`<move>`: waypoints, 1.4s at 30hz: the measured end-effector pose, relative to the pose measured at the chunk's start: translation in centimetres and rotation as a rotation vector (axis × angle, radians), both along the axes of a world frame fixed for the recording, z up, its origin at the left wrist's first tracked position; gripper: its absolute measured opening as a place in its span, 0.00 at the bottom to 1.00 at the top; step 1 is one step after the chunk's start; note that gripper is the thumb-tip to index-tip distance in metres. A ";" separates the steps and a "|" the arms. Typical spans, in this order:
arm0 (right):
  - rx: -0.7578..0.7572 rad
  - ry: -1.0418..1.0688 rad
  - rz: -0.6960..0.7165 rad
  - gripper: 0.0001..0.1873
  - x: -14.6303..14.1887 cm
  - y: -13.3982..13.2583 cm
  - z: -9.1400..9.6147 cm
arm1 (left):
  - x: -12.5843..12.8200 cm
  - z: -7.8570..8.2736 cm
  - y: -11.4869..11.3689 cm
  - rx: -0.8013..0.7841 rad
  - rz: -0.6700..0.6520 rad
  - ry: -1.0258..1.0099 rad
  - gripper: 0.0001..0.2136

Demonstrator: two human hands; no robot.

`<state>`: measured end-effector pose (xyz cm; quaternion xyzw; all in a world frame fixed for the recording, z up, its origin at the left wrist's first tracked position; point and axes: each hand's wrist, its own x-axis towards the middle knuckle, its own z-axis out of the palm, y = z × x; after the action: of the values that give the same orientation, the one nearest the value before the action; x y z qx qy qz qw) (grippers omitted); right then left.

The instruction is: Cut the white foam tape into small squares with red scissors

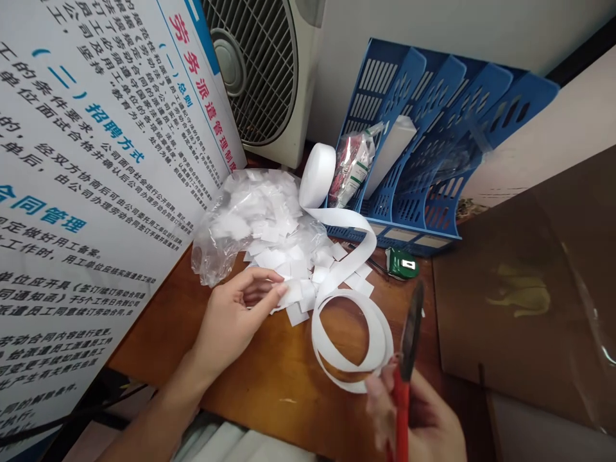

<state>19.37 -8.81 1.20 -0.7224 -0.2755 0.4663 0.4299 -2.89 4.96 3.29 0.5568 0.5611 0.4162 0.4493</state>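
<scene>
My left hand (pixel 240 305) is closed in a pinch, thumb and forefinger on a small cut white piece (pixel 291 292) at the edge of the pile. My right hand (pixel 418 417), partly blurred, is closed round red-handled scissors (pixel 403 391), their dark blades pointing up. A long white strip (pixel 353 256) runs from a white roll (pixel 317 174) and coils in loops on the wooden table. The coil reaches the fingers of my right hand; whether they grip it I cannot tell. Several cut white pieces (pixel 298 314) lie heaped before a clear plastic bag (pixel 206 256) filled with more.
A blue file rack (pixel 409 234) stands behind, holding a plastic packet (pixel 353 160). In front of it lies a green tape measure (pixel 402 264). A box fan (pixel 303 83) is at the back, a printed board (pixel 96 192) at left, and a brown box (pixel 510 346) at right.
</scene>
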 end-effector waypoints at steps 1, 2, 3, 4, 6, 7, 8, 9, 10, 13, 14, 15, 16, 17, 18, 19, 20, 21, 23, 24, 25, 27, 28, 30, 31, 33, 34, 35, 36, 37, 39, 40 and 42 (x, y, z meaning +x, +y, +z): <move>0.052 -0.111 -0.033 0.23 0.9 0.9 0.4 | -0.2 -0.2 0.4 0.036 -0.007 0.031 0.04; 0.088 -0.207 -0.038 0.21 1.6 1.9 0.8 | -0.4 -0.3 0.8 0.074 -0.017 0.075 0.04; 0.115 -0.272 -0.032 0.19 2.2 3.0 1.1 | -0.5 -0.4 1.2 0.112 -0.026 0.127 0.04; 0.137 -0.327 -0.017 0.17 2.5 4.1 1.3 | -0.7 -0.4 1.6 0.142 -0.038 0.182 0.04; 0.151 -0.446 0.069 0.11 2.6 6.5 1.4 | -0.8 -0.4 2.2 0.183 -0.064 0.273 0.04; 0.162 -0.488 0.108 0.09 2.5 7.6 1.3 | -0.8 -0.3 2.5 0.195 -0.078 0.301 0.04; 0.165 -0.515 0.153 0.06 2.3 8.7 1.1 | -0.8 -0.3 2.8 0.202 -0.090 0.316 0.04; 0.171 -0.540 0.197 0.06 2.1 9.7 0.9 | -0.8 -0.3 3.0 0.208 -0.100 0.323 0.04; 0.175 -0.563 0.237 0.06 1.9 10.6 0.7 | -0.8 -0.3 3.2 0.219 -0.108 0.338 0.04; 0.174 -0.629 0.319 0.06 1.5 12.6 -0.1 | -0.8 -0.5 3.6 0.288 -0.113 0.398 0.04; 0.173 -0.644 0.330 0.05 1.4 13.0 -0.3 | -0.9 -0.6 3.7 0.309 -0.110 0.416 0.05; 0.172 -0.656 0.336 0.05 1.4 13.2 -0.5 | -0.9 -0.7 3.8 0.319 -0.110 0.424 0.05; 0.174 -0.664 0.337 0.06 1.4 13.4 -0.7 | -0.9 -0.9 3.8 0.315 -0.112 0.421 0.05; 0.180 -0.670 0.335 0.06 1.5 13.4 -0.8 | -1.0 -1.0 3.9 0.302 -0.117 0.411 0.05; 0.191 -0.675 0.331 0.06 1.6 13.4 -0.8 | -1.0 -1.0 3.9 0.287 -0.121 0.400 0.05; 0.206 -0.678 0.323 0.05 1.6 13.2 -0.8 | -1.0 -1.1 3.9 0.275 -0.124 0.389 0.05; 0.226 -0.679 0.311 0.05 1.7 13.1 -0.8 | -1.0 -1.1 4.0 0.269 -0.126 0.379 0.05; 0.249 -0.676 0.294 0.04 1.8 12.8 -0.6 | -1.0 -1.1 4.0 0.268 -0.128 0.374 0.04; 0.296 -0.665 0.239 0.03 2.0 12.2 -0.3 | -0.8 -1.0 4.1 0.268 -0.135 0.373 0.04; 0.315 -0.654 0.206 0.03 2.1 11.8 -0.1 | -0.8 -0.9 4.1 0.265 -0.141 0.375 0.04; 0.331 -0.640 0.172 0.03 2.1 11.4 0.2 | -0.7 -0.8 4.1 0.261 -0.147 0.379 0.04; 0.359 -0.601 0.106 0.04 2.3 10.5 0.8 | -0.6 -0.6 4.0 0.243 -0.160 0.391 0.04; 0.369 -0.582 0.080 0.05 2.3 10.1 1.0 | -0.6 -0.5 3.9 0.233 -0.167 0.397 0.04; 0.399 -0.517 0.028 0.08 2.3 9.3 1.5 | -0.6 -0.3 3.8 0.211 -0.185 0.406 0.04; 0.422 -0.468 -0.003 0.09 2.2 9.0 1.7 | -0.5 -0.2 3.7 0.201 -0.196 0.408 0.04; 0.477 -0.353 -0.081 0.11 2.0 8.6 1.9 | -0.5 0.0 3.6 0.201 -0.219 0.416 0.04; 0.503 -0.298 -0.122 0.13 1.8 8.4 1.9 | -0.4 0.0 3.5 0.214 -0.223 0.419 0.05; 0.523 -0.253 -0.158 0.14 1.7 8.2 1.8 | -0.3 0.1 3.5 0.235 -0.216 0.421 0.05; 0.534 -0.228 -0.184 0.15 1.5 8.1 1.7 | -0.2 0.2 3.4 0.257 -0.195 0.418 0.05; 0.539 -0.218 -0.205 0.16 1.4 8.0 1.6 | -0.1 0.2 3.4 0.280 -0.167 0.411 0.05; 0.523 -0.219 -0.248 0.17 1.0 7.6 1.2 | 0.3 0.4 3.0 0.289 -0.122 0.365 0.04; 0.512 -0.226 -0.274 0.17 0.8 7.5 0.9 | 0.5 0.5 2.7 0.255 -0.121 0.310 0.03; 0.504 -0.238 -0.338 0.17 0.2 7.1 0.3 | 1.2 0.6 1.8 0.091 -0.166 0.121 0.04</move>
<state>19.56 -1.70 1.51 -0.6781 -0.3070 0.2175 0.6313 -1.65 6.77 3.86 0.6455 0.5196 0.3679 0.4218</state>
